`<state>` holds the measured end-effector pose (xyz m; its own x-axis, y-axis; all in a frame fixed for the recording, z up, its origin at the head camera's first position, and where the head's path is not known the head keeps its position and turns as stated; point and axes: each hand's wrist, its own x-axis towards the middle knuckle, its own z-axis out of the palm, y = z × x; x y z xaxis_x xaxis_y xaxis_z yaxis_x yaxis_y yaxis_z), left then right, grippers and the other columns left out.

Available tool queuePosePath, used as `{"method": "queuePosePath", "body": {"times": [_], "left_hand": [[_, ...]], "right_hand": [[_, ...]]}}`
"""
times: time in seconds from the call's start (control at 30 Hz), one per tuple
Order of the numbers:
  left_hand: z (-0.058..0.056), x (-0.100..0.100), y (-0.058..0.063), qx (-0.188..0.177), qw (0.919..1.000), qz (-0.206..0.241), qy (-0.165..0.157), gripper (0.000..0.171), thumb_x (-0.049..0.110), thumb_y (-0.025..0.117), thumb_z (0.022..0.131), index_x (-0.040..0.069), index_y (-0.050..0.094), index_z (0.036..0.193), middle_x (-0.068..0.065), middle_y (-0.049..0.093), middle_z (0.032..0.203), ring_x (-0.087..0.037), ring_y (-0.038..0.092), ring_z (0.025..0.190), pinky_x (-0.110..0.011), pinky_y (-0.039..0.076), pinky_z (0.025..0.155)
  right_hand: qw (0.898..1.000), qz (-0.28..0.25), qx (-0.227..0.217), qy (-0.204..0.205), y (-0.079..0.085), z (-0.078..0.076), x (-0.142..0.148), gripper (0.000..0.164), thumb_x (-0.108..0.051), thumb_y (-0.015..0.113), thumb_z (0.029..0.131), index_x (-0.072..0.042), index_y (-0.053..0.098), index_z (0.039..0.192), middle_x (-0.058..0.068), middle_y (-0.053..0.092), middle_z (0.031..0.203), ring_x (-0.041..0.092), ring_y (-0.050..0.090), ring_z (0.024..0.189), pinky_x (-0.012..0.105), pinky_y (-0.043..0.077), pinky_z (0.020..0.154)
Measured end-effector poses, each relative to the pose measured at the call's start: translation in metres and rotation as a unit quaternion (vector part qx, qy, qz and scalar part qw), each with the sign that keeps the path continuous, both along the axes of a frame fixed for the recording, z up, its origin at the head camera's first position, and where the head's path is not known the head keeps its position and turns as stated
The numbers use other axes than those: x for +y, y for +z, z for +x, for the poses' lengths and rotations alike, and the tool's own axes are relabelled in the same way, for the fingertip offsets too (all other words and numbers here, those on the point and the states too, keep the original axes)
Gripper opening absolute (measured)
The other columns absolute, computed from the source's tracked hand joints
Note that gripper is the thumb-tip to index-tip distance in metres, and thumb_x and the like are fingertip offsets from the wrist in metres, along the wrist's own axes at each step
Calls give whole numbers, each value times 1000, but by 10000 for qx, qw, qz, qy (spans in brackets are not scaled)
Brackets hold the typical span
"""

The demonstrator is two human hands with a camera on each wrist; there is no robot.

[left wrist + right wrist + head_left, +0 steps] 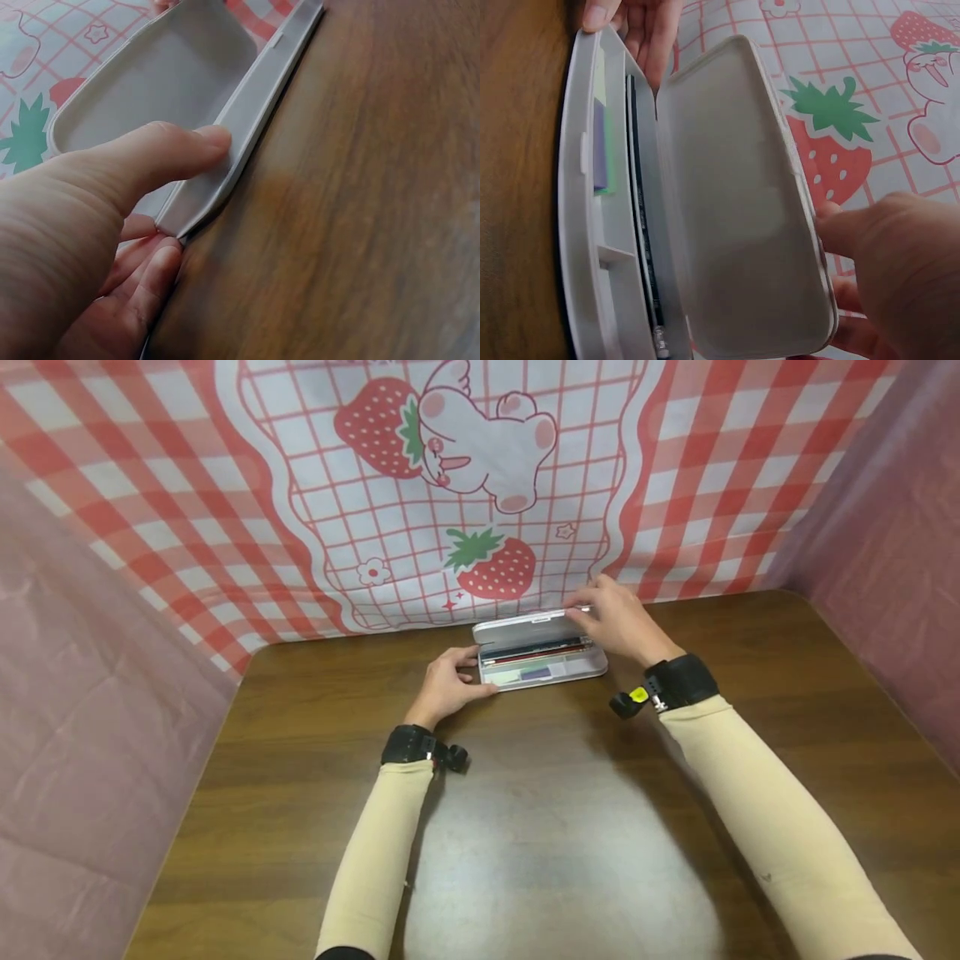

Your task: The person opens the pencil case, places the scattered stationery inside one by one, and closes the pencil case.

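Observation:
A white pencil case point(581, 674) lies on the table with its hinged lid point(517, 630) raised at the back. Gripping the left end of its base is my left hand point(442, 687), thumb along the front wall point(225, 161) and fingers around the corner. My right hand point(626, 625) holds the lid near its right end, with the thumb at the lid's edge in the right wrist view. Inside, pencils point(536, 652) lie in the long rear compartment. A front compartment carries purple and green slips point(601, 146), and a divider point(615, 255) stands beside them.
The brown wooden table point(555, 827) stretches toward me. Right behind the case hangs a red-and-white checked cloth point(300, 552) with strawberries. Pink cloths hang at the left point(82, 727) and right point(885, 527) sides.

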<state>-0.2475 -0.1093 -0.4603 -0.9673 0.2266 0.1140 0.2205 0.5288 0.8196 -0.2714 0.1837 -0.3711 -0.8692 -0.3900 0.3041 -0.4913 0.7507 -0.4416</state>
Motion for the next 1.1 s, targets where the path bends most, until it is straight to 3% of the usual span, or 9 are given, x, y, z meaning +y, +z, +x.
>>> {"method": "queuePosePath", "body": {"times": [0.13,0.3,0.53,0.8,1.1], "left_hand": [[0,0,1,-77,10000,9,-47,83,19,90,70,1,53,141,-16,59,137,-30,67,110,-38,59,93],[-1,1,2,-167,9998,104,-49,85,14,90,70,0,50,143,-20,62,133,-30,65,113,-40,58,95],[-2,0,1,-214,9996,165,-70,89,12,89,70,1,46,147,-20,64,132,-28,63,118,-40,56,97],[-1,-3,0,-227,9996,71,-165,94,9,87,72,4,39,152,-18,60,140,-28,60,121,-41,54,101],[-2,-3,0,-128,9996,149,-216,87,6,86,71,9,47,148,-17,60,138,-26,62,120,-39,55,100]], "right_hand": [[9995,145,-104,266,-5,4,2,24,-19,65,96,-6,75,113,14,68,111,30,61,105,53,49,89],[9991,203,-186,316,-9,10,4,22,-20,67,94,-10,76,112,11,75,110,26,66,103,51,54,88],[9979,297,-449,348,-11,15,6,23,-21,70,92,-12,76,112,7,76,106,21,60,80,38,50,69],[9947,563,-749,419,-18,18,4,20,-18,76,87,-13,77,106,8,72,113,25,66,103,49,55,87],[9931,1010,-508,325,-28,20,-2,12,-20,78,84,-16,79,95,4,68,107,26,63,100,50,55,82]]}}
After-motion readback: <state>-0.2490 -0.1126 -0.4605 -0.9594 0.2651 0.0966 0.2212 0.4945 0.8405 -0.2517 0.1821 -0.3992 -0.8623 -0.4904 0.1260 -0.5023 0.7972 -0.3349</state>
